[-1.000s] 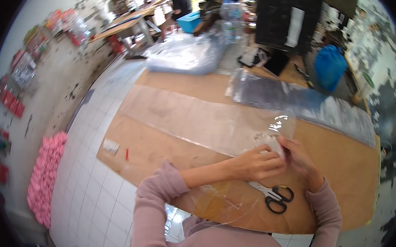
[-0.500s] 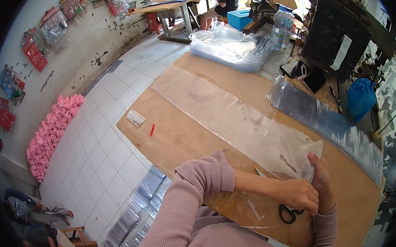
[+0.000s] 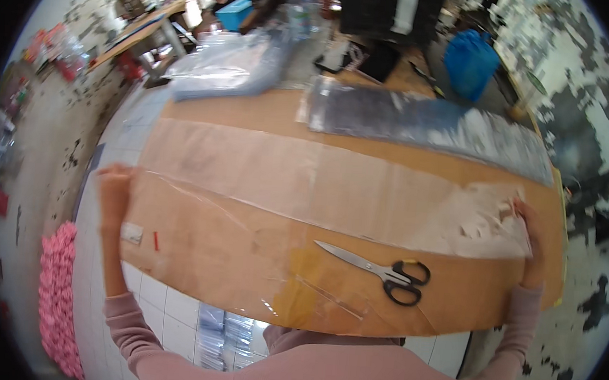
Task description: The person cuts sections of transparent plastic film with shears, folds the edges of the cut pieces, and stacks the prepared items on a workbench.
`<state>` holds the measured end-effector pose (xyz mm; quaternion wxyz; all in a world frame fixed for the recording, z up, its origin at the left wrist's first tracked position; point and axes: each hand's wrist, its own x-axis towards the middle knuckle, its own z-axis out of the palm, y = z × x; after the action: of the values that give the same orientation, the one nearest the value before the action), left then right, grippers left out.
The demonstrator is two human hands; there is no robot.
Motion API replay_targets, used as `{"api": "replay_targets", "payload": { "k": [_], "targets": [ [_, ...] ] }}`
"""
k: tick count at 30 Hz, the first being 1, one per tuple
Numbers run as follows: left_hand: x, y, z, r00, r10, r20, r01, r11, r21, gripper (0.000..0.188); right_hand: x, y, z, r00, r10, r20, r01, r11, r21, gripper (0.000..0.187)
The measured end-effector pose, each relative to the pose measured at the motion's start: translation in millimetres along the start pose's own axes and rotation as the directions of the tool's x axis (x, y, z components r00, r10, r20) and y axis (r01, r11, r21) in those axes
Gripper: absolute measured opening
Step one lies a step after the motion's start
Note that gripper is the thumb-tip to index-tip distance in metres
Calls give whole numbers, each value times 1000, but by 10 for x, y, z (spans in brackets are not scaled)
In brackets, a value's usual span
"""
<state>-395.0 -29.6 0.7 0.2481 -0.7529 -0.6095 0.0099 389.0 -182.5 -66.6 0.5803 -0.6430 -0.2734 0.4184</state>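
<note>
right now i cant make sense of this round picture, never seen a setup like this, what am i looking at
There is no machine: a person works bare-handed, and a wide fisheye camera on their head looks down. The lens bends straight edges. On the brown-topped table lies a long clear plastic sheet, with black-handled scissors nearer the person and a grey plastic bundle behind. The right hand holds the sheet's crumpled end. The left hand is near the other end, too blurred to tell whether it holds anything.

Peeling wall (image 3: 587,231) right; white tiled floor (image 3: 149,291); wooden table (image 3: 132,42) upper left (brightly lit there)
</note>
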Motion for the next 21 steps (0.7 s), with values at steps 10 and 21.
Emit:
{"api": "replay_targets", "payload": {
  "k": [10, 21],
  "targets": [
    [423, 3200, -1420, 798, 356, -486, -600, 403, -691, 56, -305, -795, 1587, 975, -66, 211, -3, 951, 310, 30],
    [837, 3784, -1249, 980, 111, -166, -96, -467, -879, 19, 47, -890, 1880, 899, -439, 3, 396, 813, 428, 49]
  ]
}}
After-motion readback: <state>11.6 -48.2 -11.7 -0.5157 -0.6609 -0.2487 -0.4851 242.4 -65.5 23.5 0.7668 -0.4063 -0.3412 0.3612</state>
